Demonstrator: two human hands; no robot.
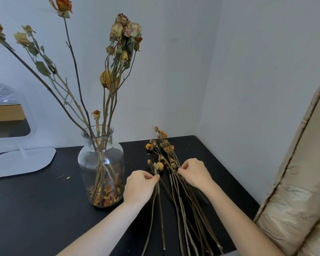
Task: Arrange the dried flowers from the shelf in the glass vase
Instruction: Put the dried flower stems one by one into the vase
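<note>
A clear glass vase (101,163) stands on the black table (35,206), left of centre. Several long dried roses rise out of it, and loose petals lie in its bottom. To its right a bundle of dried orange flowers (163,146) lies flat, stems pointing toward me. My left hand (139,185) pinches one or two thin stems just below an orange bud (159,166). My right hand (193,172) pinches stems at the top of the main bundle, fingers closed on them.
A white-framed mirror on a white base (20,159) stands at the back left. Grey walls meet in a corner behind the table. A beige upholstered edge (294,191) runs along the right. Small petal crumbs dot the tabletop.
</note>
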